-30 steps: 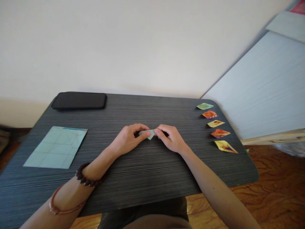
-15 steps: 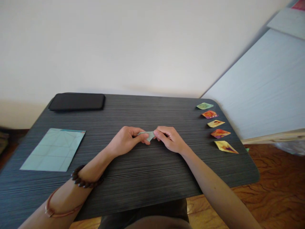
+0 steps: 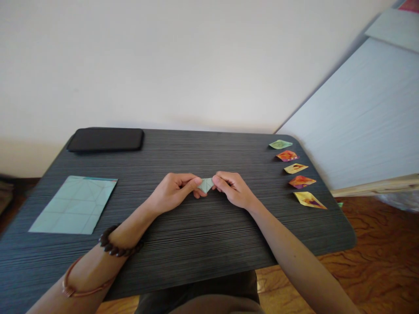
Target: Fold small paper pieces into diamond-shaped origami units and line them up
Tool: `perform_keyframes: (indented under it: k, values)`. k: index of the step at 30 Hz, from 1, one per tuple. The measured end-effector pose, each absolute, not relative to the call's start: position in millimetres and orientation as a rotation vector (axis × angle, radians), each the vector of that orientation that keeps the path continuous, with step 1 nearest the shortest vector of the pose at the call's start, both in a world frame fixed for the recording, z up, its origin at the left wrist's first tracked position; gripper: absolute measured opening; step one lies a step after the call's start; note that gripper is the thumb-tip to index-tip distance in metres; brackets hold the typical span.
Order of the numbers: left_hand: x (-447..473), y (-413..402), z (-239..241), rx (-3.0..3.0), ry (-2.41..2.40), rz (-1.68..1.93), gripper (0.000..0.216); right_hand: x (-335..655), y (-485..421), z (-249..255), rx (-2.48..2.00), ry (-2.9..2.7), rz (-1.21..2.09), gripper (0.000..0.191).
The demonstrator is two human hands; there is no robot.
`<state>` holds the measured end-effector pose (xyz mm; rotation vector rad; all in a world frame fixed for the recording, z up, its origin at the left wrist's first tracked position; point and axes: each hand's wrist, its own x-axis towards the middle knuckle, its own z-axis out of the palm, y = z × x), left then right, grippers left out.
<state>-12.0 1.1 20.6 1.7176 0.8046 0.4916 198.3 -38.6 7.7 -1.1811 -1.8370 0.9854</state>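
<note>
A small folded piece of pale green paper (image 3: 206,184) is pinched from both sides above the middle of the dark striped table (image 3: 196,244). My left hand (image 3: 175,190) grips its left end with thumb and forefinger, fingers curled. My right hand (image 3: 232,189) grips its right end the same way. Both wrists rest on the tabletop. My left forearm carries a dark bead bracelet (image 3: 116,244) and a thin reddish band.
A creased pale blue sheet (image 3: 73,204) lies at the left. A black phone (image 3: 105,139) sits at the back left. Several folded paper pieces (image 3: 296,168) line the right edge. A pale board (image 3: 363,122) leans at the right, over wooden floor.
The folded paper has been turned between my fingers and now shows a flatter, wider face. Both hands stay in nearly the same place.
</note>
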Motion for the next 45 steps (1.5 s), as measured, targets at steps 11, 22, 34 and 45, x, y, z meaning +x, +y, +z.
perform_keyframes:
  k: [11, 22, 34, 45]
  values:
    - [-10.4, 0.6, 17.3, 1.579, 0.891, 0.44, 0.024, 195.3, -39.9, 9.6, -1.163, -1.966, 0.911, 0.034]
    - [-3.4, 4.2, 15.4, 1.374, 1.031, 0.664, 0.035, 190.0, -42.0, 5.8, -1.297, -1.997, 0.37, 0.029]
    - [-5.8, 4.2, 13.6, 1.391, 0.995, 0.671, 0.039, 175.2, -46.6, 4.7, -1.339, -2.241, 0.025, 0.034]
    - [-8.3, 3.1, 16.3, 1.584, 0.972, 0.6, 0.036, 180.5, -40.2, 6.4, -1.31, -1.973, 0.65, 0.027]
